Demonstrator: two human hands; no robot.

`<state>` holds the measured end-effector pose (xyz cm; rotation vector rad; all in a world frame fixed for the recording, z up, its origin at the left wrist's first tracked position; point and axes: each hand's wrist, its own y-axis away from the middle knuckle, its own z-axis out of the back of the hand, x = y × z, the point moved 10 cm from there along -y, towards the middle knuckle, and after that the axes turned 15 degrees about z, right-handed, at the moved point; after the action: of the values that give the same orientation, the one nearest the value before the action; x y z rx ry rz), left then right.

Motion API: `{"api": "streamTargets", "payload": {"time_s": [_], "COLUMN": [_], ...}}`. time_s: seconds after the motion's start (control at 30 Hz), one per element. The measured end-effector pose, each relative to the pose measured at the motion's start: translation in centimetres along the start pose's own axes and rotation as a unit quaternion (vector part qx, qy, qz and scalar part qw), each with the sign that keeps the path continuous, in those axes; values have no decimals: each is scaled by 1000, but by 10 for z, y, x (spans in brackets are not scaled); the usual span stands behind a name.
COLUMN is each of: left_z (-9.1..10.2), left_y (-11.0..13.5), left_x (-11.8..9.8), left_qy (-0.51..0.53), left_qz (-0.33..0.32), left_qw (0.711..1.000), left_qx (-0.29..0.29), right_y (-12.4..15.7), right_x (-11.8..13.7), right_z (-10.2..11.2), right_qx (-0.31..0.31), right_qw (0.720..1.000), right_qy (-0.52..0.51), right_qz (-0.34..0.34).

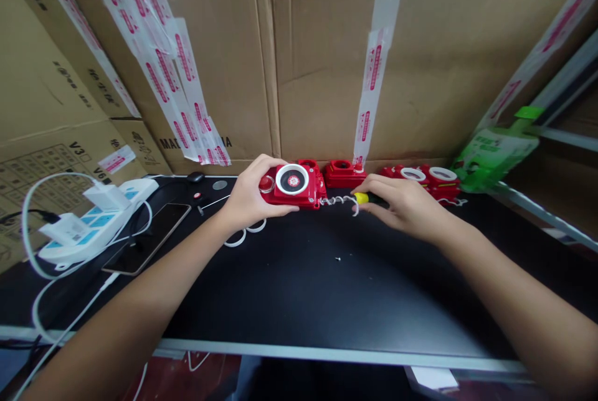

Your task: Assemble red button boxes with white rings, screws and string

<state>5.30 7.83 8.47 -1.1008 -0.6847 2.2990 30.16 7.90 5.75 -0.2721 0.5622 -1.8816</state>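
My left hand [255,192] is closed around a red plastic device [303,194] shaped like a toy camera, with a white ring and a dark round centre on its face. In my right hand [404,205] is a screwdriver [362,198] with a yellow and black handle, gripped between thumb and fingers. Its shaft points left toward the side of the device, and its tip cannot be made out. A coiled white cord [339,200] runs from the device's right end toward the screwdriver. Behind stand another red device [344,174] and further red units with white rings [441,175].
Loose white rings [235,238] and a tiny screw [338,258] lie on the black tabletop [289,301]. A phone [148,238] and a power strip [98,220] with white cables are at left. A green pouch [498,149] stands right; cardboard [322,46] walls the back.
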Motion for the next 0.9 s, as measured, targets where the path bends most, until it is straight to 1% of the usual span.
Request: {"api": "streamTargets", "payload": {"time_s": [0.1, 0.17, 0.33, 0.4, 0.5, 0.6, 0.67, 0.77, 0.9], "left_z": [3, 6, 4, 0, -5, -7, -8, -8, -9], "left_y": [-1, -2, -1, 0, 1, 1, 1, 2, 2], "left_x": [0, -3, -13, -11, -2, 5, 6, 7, 9], "left_qy": [-1, -6, -24, -31, -32, -25, -23, -19, -18], "left_qz": [1, 0, -33, -34, -23, -18, -18, -17, -18], "left_qw": [1000, 1000, 999, 999, 999, 999, 999, 1000, 1000], "left_qx": [-11, -13, 17, 20, 19, 17, 18, 17, 12], "right_y": [2, 2, 3, 3, 1, -1, -1, 1, 0], "right_x": [-2, -3, -2, -5, -9, -9, -9, -10, -8], "right_z": [-12, -17, -28, -28, -22, -14, -9, -7, -15], "right_qx": [34, 48, 89, 80, 31, -9, -22, -15, 19], "right_qw": [999, 999, 993, 991, 990, 990, 992, 994, 994], "right_qy": [23, 17, -61, -86, -111, -133, -125, -101, -106], "right_qz": [-3, -13, -48, -67, -76, -46, -27, -24, -33]}}
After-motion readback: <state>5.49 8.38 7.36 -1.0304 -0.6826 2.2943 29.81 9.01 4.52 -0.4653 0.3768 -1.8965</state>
